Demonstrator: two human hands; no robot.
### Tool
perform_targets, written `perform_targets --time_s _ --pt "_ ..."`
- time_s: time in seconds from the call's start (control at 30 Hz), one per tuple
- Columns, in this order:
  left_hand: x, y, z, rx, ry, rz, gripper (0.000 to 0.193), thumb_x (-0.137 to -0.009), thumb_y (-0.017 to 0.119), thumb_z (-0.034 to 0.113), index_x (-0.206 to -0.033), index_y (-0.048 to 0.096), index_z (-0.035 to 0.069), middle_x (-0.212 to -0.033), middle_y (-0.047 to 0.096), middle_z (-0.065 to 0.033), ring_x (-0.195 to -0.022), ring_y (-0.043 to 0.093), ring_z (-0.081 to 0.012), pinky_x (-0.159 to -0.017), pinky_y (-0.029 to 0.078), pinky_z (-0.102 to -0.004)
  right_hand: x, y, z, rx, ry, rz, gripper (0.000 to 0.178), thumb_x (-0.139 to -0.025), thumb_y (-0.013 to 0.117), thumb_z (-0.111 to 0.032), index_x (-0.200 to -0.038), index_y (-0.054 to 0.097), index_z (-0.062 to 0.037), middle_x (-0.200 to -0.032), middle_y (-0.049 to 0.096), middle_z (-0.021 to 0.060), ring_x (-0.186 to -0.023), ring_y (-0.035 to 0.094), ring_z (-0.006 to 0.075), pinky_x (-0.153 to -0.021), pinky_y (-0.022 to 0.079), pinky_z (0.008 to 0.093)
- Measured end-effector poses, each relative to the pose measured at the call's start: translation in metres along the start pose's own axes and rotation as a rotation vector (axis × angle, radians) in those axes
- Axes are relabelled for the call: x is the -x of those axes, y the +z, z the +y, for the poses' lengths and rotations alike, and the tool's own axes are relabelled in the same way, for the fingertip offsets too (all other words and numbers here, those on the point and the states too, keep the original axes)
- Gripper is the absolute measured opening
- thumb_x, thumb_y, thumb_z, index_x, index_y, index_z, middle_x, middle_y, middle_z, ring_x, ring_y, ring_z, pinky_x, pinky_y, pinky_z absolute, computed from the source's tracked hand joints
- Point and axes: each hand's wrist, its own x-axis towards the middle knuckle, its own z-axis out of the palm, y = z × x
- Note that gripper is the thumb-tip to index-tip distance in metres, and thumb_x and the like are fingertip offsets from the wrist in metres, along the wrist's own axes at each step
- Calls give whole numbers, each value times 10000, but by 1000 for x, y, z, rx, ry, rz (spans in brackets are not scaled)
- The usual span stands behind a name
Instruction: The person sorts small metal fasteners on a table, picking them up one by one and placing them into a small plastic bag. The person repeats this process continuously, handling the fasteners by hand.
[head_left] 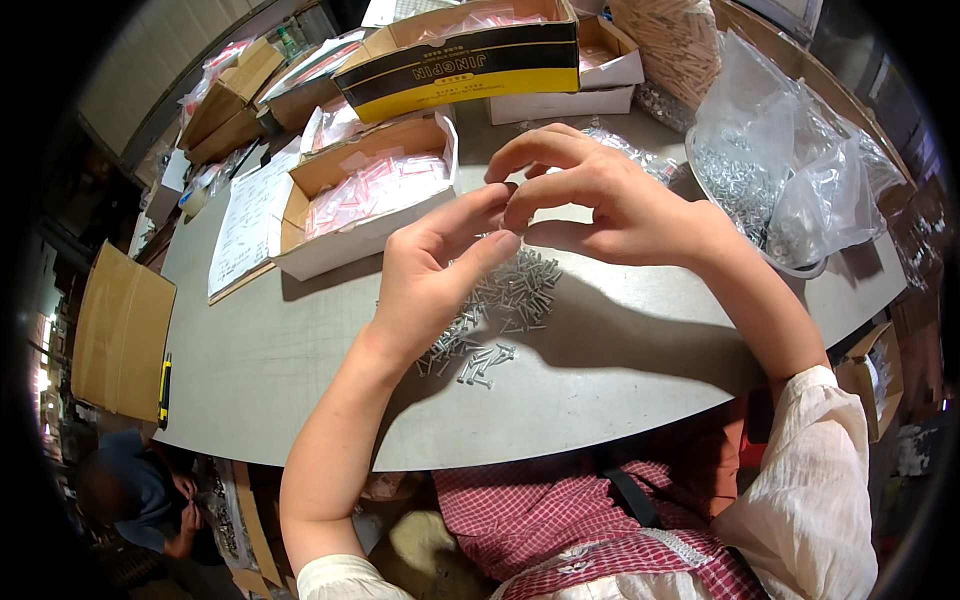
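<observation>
My left hand (430, 262) and my right hand (615, 200) meet fingertip to fingertip above the table. The fingers of both are bent and pinched. Whatever lies between the fingertips is too small and too hidden to make out. Beneath them spreads a pile of small silvery screws (522, 292), partly covered by my left hand and wrist. A few loose screws (487, 362) lie at its near side. To the left of my left hand stands an open white cardboard box (345, 247) filled with small clear bags with red edges (385, 188).
A black and yellow box (470, 75) with more bags stands behind. At the right is a basin (800, 268) with screws and clear plastic bags (820, 170). Written sheets (243, 225) lie left, and a yellow cutter knife (165, 390) is at the left edge. Another person (145, 490) sits lower left.
</observation>
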Motion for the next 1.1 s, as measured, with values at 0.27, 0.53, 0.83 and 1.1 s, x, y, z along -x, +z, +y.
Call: perform_targets --time_s 0.27,0.53,0.83,1.1 --pt "-10 -13 6 -153 -21 131 309 -1001 617 201 -1187 678 -39 -1073 725 -110 -993 665 -139 -865 520 -279 4 -16 15 20 318 -6 115 -896 701 -54 -947 638 27 -1061 672 102 -938 626 152 -833 521 299" --pt "0 -8 17 -95 -109 -8 214 -970 661 226 -986 695 15 -888 713 -45 -843 648 -92 -691 511 -251 -4 -1 -15 -630 585 -34 152 -920 703 -93 -980 623 22 -840 657 40 -754 617 90 -685 513 250" --pt "2 -10 15 -152 -69 -18 120 -900 648 125 -874 665 9 -772 681 -17 -723 616 -73 -642 471 -224 -1 15 -12 -756 606 -87 203 -966 662 -186 -1019 628 7 -873 675 42 -770 631 102 -705 532 257" --pt "0 -10 15 -105 -23 -26 108 -885 655 101 -855 648 -2 -773 667 -30 -755 618 -81 -699 486 -242 -5 20 -14 -861 640 -129 230 -963 650 -231 -942 615 -5 -799 569 -5 -724 534 72 -646 440 232"
